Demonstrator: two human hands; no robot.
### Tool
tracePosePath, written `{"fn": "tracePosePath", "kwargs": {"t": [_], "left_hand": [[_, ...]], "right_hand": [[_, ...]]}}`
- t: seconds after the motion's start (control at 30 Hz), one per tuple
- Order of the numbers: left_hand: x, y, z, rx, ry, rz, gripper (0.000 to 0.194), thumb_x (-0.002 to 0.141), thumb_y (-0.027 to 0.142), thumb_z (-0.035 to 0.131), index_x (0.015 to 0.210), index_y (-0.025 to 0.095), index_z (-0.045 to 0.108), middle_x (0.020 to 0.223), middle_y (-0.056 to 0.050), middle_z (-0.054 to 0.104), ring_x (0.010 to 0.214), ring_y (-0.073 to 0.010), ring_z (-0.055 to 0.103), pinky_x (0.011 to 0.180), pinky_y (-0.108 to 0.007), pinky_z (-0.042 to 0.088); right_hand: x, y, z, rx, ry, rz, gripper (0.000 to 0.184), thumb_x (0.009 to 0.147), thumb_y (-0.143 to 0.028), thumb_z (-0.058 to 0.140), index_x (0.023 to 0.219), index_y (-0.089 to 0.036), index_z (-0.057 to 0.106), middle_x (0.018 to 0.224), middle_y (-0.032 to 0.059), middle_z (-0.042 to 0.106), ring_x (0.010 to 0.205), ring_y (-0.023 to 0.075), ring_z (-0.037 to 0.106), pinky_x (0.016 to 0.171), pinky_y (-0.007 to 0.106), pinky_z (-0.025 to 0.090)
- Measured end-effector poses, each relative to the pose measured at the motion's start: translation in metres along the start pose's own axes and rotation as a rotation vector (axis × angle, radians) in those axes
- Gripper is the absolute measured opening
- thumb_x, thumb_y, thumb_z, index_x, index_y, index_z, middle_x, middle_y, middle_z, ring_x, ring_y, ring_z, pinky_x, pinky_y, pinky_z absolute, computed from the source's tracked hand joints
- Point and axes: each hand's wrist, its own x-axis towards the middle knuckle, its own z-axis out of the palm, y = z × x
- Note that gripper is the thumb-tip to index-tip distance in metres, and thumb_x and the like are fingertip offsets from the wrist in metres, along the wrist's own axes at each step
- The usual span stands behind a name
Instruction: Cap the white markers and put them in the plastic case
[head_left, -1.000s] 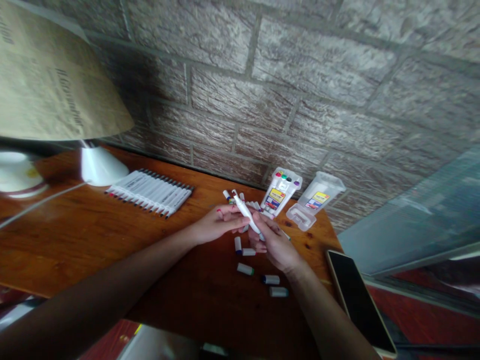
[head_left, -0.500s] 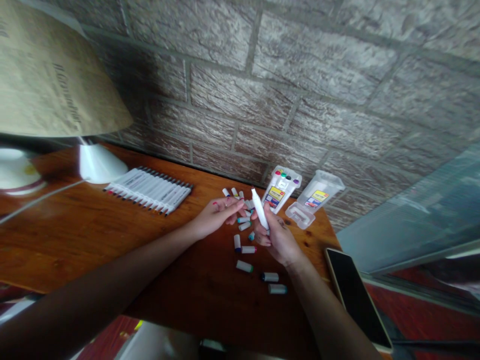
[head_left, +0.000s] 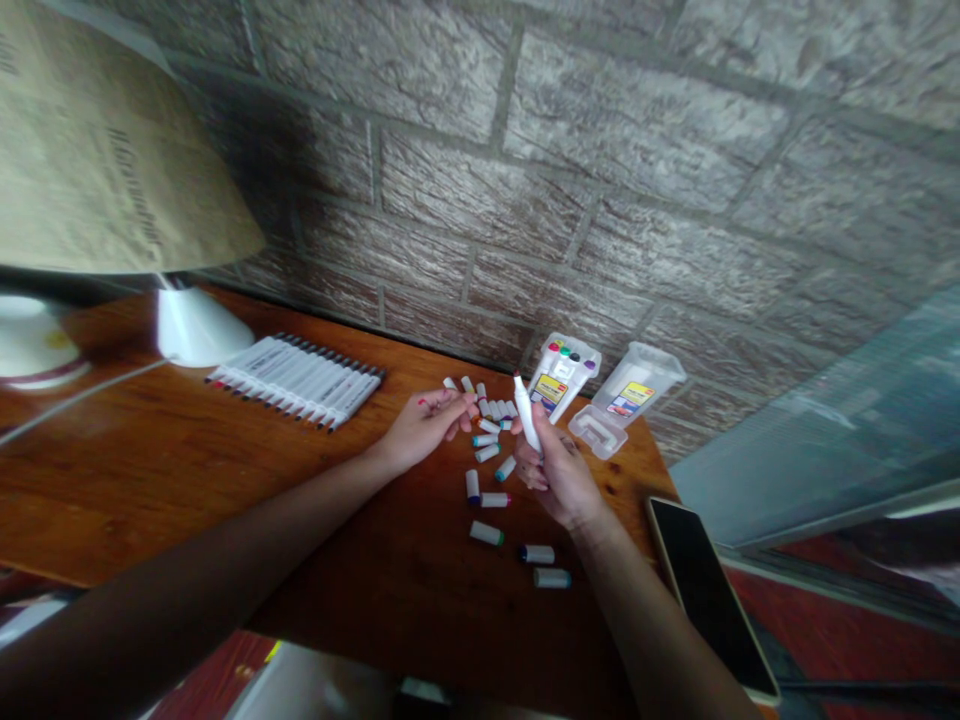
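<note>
- The white marker (head_left: 528, 415) is a slim, plain barrel with a bare, dark reddish tip, tilted so that the tip points up and slightly left
- It is raised over the right part of the wooden table (head_left: 345, 570), in the right hand (head_left: 561, 478), whose thumb and fingers close around its lower end
- The left hand (head_left: 421, 432) is apart from the marker, just to its left, fingers bent and thumb forward; a small orange patch shows by the fingertips, but it is too small to tell whether they pinch a cap
- Loose white caps (head_left: 495, 499) with blue, green, pink and teal ends lie scattered between the hands and toward the near side, while more sit bunched at the far side, some partly hidden by the left fingers
- Beyond the right hand a see-through case (head_left: 564, 372) stands upright with red, green, black and purple ends at its top; the marker and hand cover part of its lower left
- Right of it is a second case (head_left: 639, 383), its lid (head_left: 598, 431) folded down toward the near side
- Far left, a neat row of white markers (head_left: 300, 380) lies side by side, near the lamp (head_left: 196, 328)
- A dark-screened phone (head_left: 709, 595) lies to the right of the right forearm, at the table's edge
</note>
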Motion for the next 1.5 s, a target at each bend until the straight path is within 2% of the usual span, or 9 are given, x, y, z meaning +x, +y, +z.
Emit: {"fn": "tracePosePath", "kwargs": {"t": [0.13, 0.33, 0.47, 0.67, 0.77, 0.93, 1.2, 1.37, 1.5], "left_hand": [[-0.001, 0.002, 0.001, -0.010, 0.015, 0.003, 0.049, 0.078, 0.062, 0.071, 0.077, 0.013, 0.070, 0.061, 0.000, 0.061, 0.050, -0.0081, 0.046, 0.049, -0.023, 0.033], [-0.001, 0.003, 0.001, 0.001, 0.003, 0.002, 0.051, 0.078, 0.065, 0.069, 0.076, 0.013, 0.069, 0.060, 0.000, 0.061, 0.049, -0.0081, 0.046, 0.050, -0.024, 0.033], [-0.001, 0.001, 0.000, 0.024, 0.003, 0.006, 0.052, 0.079, 0.065, 0.068, 0.078, 0.013, 0.068, 0.061, -0.001, 0.061, 0.049, -0.0076, 0.045, 0.049, -0.023, 0.033], [0.001, -0.002, -0.001, 0.074, -0.008, 0.026, 0.052, 0.081, 0.065, 0.064, 0.080, 0.013, 0.068, 0.062, 0.000, 0.061, 0.050, -0.0084, 0.046, 0.049, -0.022, 0.034], [0.001, -0.002, -0.001, 0.103, -0.021, 0.022, 0.051, 0.083, 0.064, 0.062, 0.081, 0.013, 0.067, 0.062, 0.000, 0.061, 0.050, -0.0084, 0.046, 0.049, -0.022, 0.034], [-0.003, -0.002, -0.001, 0.216, -0.083, 0.073, 0.048, 0.089, 0.060, 0.055, 0.082, 0.014, 0.066, 0.063, 0.000, 0.061, 0.052, -0.0095, 0.048, 0.051, -0.022, 0.036], [-0.011, -0.006, 0.000, 0.555, -0.200, 0.223, 0.039, 0.097, 0.043, 0.050, 0.077, 0.014, 0.067, 0.067, -0.001, 0.064, 0.063, -0.0120, 0.054, 0.063, -0.024, 0.039], [-0.007, -0.014, -0.005, 0.683, -0.191, 0.254, 0.045, 0.096, 0.046, 0.050, 0.065, 0.015, 0.057, 0.059, 0.002, 0.052, 0.058, -0.0104, 0.046, 0.059, -0.024, 0.033], [0.000, -0.019, -0.010, 0.683, -0.147, 0.246, 0.047, 0.095, 0.048, 0.047, 0.061, 0.016, 0.050, 0.058, 0.002, 0.046, 0.058, -0.0109, 0.043, 0.059, -0.025, 0.031]], "right_hand": [[0.001, -0.001, 0.002, -0.020, 0.032, -0.003, 0.051, 0.070, -0.064, 0.078, 0.071, -0.016, 0.060, 0.054, -0.0063, 0.048, 0.037, -0.0001, 0.024, 0.033, 0.016, 0.010], [0.000, 0.000, 0.006, 0.033, 0.026, 0.016, 0.049, 0.069, -0.058, 0.081, 0.066, -0.015, 0.059, 0.056, -0.0040, 0.055, 0.036, -0.0006, 0.022, 0.033, 0.016, 0.009], [0.003, 0.001, 0.002, 0.103, 0.042, -0.028, 0.043, 0.072, -0.055, 0.080, 0.074, -0.014, 0.067, 0.062, -0.0029, 0.059, 0.039, -0.0005, 0.024, 0.034, 0.014, 0.012], [0.005, 0.002, -0.001, 0.157, 0.058, -0.033, 0.032, 0.071, -0.041, 0.083, 0.089, -0.015, 0.077, 0.072, 0.0004, 0.064, 0.061, 0.0077, 0.053, 0.048, 0.018, 0.042], [0.004, 0.003, -0.002, 0.113, 0.039, -0.064, 0.031, 0.071, -0.039, 0.085, 0.093, -0.018, 0.078, 0.077, 0.0012, 0.070, 0.069, 0.0099, 0.060, 0.060, 0.020, 0.049], [0.004, 0.002, -0.003, 0.118, 0.009, -0.111, 0.028, 0.065, -0.032, 0.091, 0.089, -0.025, 0.077, 0.081, -0.0023, 0.074, 0.073, 0.0107, 0.064, 0.067, 0.022, 0.052], [0.003, -0.003, -0.007, 0.078, 0.058, -0.137, 0.030, 0.061, -0.032, 0.092, 0.083, -0.021, 0.075, 0.077, -0.0016, 0.070, 0.064, 0.0087, 0.058, 0.056, 0.020, 0.044], [0.003, -0.019, -0.011, -0.097, 0.132, -0.340, 0.028, 0.067, -0.035, 0.089, 0.084, -0.020, 0.071, 0.074, -0.0033, 0.065, 0.056, 0.0062, 0.049, 0.049, 0.019, 0.036], [0.010, -0.064, -0.009, -0.094, 0.296, -0.608, 0.036, 0.069, -0.035, 0.086, 0.098, -0.025, 0.067, 0.080, -0.0046, 0.068, 0.057, 0.0070, 0.050, 0.049, 0.019, 0.037]]}}
